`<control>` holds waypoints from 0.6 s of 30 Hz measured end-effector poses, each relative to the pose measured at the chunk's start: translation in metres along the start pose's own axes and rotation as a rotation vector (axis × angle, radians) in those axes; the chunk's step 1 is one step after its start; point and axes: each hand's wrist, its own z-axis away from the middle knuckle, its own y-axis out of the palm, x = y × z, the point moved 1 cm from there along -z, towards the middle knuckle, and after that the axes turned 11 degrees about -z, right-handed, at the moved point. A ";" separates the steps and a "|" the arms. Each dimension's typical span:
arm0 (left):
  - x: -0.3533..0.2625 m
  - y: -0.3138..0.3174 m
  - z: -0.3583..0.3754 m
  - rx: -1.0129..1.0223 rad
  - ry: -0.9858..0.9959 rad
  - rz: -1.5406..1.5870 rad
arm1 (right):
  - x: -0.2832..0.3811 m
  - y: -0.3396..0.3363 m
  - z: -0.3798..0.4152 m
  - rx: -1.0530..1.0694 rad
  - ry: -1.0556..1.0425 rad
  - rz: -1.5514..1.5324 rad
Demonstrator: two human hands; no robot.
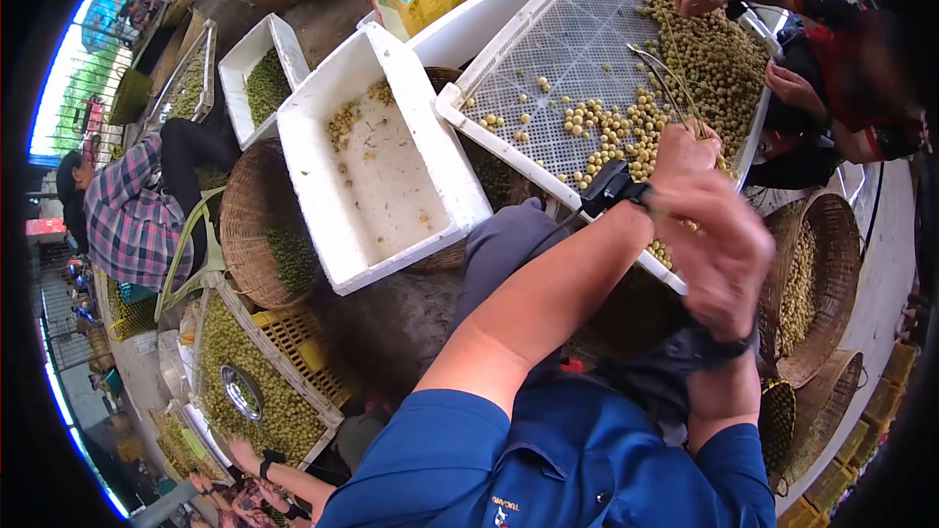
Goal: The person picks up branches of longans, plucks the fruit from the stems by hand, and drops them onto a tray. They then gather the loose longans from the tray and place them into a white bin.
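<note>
My left hand [685, 152] is closed around a few thin green stems [667, 78] that stick out above its fingers. It is over the near right part of a white mesh tray [548, 29]. Small round yellow-green fruits [704, 44] lie heaped at the tray's right side, with looser ones scattered across the mesh. Motion blurs my right hand [712, 235], which is near my left wrist, above the tray's near edge; its fingers are too smeared to read. Both wrists wear dark bands.
A white foam box [391, 186] with some fruits stands left of the tray. Wicker baskets [817, 284] with fruits are at right. Across the tray, a co-worker's hands [699, 0] are at the heap. Another person in a plaid shirt [132, 210] sits at far left, near a fruit-filled tray [259, 372].
</note>
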 end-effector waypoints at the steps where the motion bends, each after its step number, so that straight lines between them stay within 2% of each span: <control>1: -0.010 -0.002 -0.007 0.126 -0.619 0.362 | -0.001 0.014 -0.006 0.029 0.108 -0.011; 2: -0.021 -0.009 -0.013 0.259 -1.241 0.724 | -0.003 0.023 -0.007 0.057 0.220 -0.022; 3: -0.022 -0.008 -0.013 0.274 -1.295 0.685 | -0.009 0.024 -0.005 -0.004 0.274 -0.041; 4: 0.004 0.026 0.010 0.308 -1.036 0.509 | -0.013 0.020 -0.001 -0.096 0.284 -0.113; 6: 0.014 0.019 0.024 -0.076 -0.378 0.846 | -0.016 -0.001 0.004 -0.333 0.319 -0.279; 8: 0.008 -0.015 0.008 0.170 -0.204 0.258 | -0.026 -0.037 0.011 -0.519 0.313 -0.310; 9: 0.005 -0.017 0.007 0.364 -0.694 0.599 | -0.033 -0.058 0.014 -0.561 0.328 -0.326; 10: -0.011 -0.031 -0.008 0.379 -0.988 0.784 | -0.041 -0.079 0.019 -0.610 0.341 -0.346; 11: -0.013 -0.036 -0.018 0.418 -1.055 0.720 | -0.051 -0.096 0.024 -0.625 0.407 -0.320; 12: -0.017 -0.042 -0.022 0.415 -1.100 0.809 | -0.064 -0.110 0.031 -0.631 0.475 -0.314; 16: -0.018 -0.045 -0.019 0.476 -1.097 0.747 | -0.125 -0.115 0.072 -0.610 0.601 -0.510; 18: -0.022 -0.043 -0.015 0.547 -1.073 0.706 | -0.130 -0.110 0.079 -0.555 0.701 -0.515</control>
